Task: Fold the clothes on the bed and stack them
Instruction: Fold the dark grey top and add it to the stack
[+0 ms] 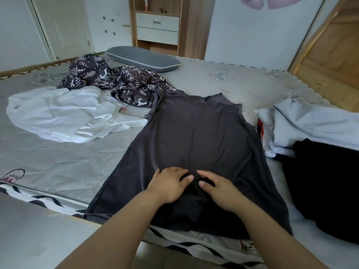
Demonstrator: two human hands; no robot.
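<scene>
Resting flat w/ fingers relaxed, left hand (169,184) & right hand (217,189) press 1 dark grey shirt (194,136) spread near bed (58,162) edge. Far left: 1 white garment (64,115), 1 patterned garment (116,78), 1 pillow (142,58). Right: approx. 2 more garments (314,136). No legible writing.

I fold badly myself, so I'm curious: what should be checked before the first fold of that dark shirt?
1. Dark shirt spread flat on the bed: ok.
2. Both hands on it, left hand and right hand: ok.
3. Fabric smooth: not ok, bunched between the hands.
4. Hem on the bed: not ok, overhangs the near edge.
5. Far corner clear of the patterned garment: not ok, they touch.
6. Sleeves laid out: cannot tell.
</scene>
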